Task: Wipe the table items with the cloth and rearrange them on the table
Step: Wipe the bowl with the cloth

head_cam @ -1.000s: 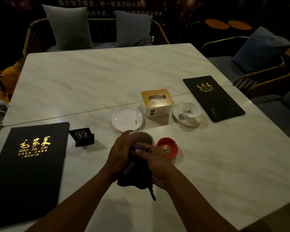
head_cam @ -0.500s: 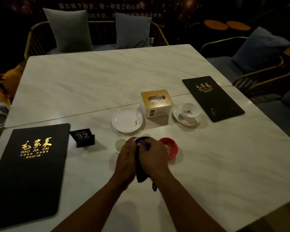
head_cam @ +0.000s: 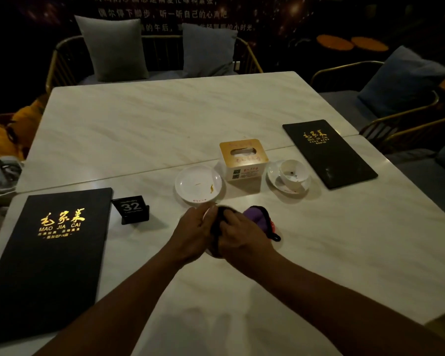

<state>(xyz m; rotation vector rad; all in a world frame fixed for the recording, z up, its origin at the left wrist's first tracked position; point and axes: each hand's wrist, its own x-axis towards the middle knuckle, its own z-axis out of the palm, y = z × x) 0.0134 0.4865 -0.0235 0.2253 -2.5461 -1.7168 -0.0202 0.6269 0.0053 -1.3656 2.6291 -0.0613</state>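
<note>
My left hand (head_cam: 194, 233) and my right hand (head_cam: 243, 238) are pressed together over the near table. Between them is a small dark bowl (head_cam: 215, 228), mostly hidden. My right hand grips the purple and black cloth (head_cam: 257, 217) against it; the cloth's free end and loop hang to the right, over a red dish (head_cam: 274, 226) of which only a sliver shows. A stained white plate (head_cam: 198, 185) lies just beyond my hands. A white cup on a saucer (head_cam: 292, 173) stands right of the tissue box (head_cam: 243, 160).
A black menu (head_cam: 49, 253) lies at the near left and another menu (head_cam: 329, 153) at the far right. A black number sign "32" (head_cam: 132, 209) stands left of my hands. Cushioned chairs (head_cam: 401, 80) ring the marble tables (head_cam: 165, 119).
My hands have turned around the bowl and shifted slightly left. The cloth's end has swung from below my hands to the right, covering most of the red dish.
</note>
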